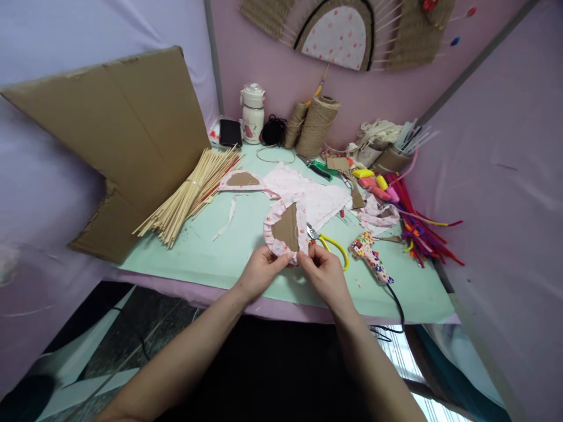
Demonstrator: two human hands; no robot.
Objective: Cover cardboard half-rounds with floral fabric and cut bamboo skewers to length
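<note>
Both my hands hold a cardboard piece wrapped in pink patterned fabric just above the near part of the green table. My left hand pinches its lower left edge, fingers closed on the fabric. My right hand pinches the lower right edge, thumb and fingers pressed together. The brown cardboard shows in the middle of the piece, with the fabric folded over its rim.
Yellow-handled scissors and a patterned glue gun lie right of my hands. A bundle of bamboo sticks and large cardboard sheet are at left. Loose pink fabric, twine spools, pipe cleaners and a bottle sit farther back.
</note>
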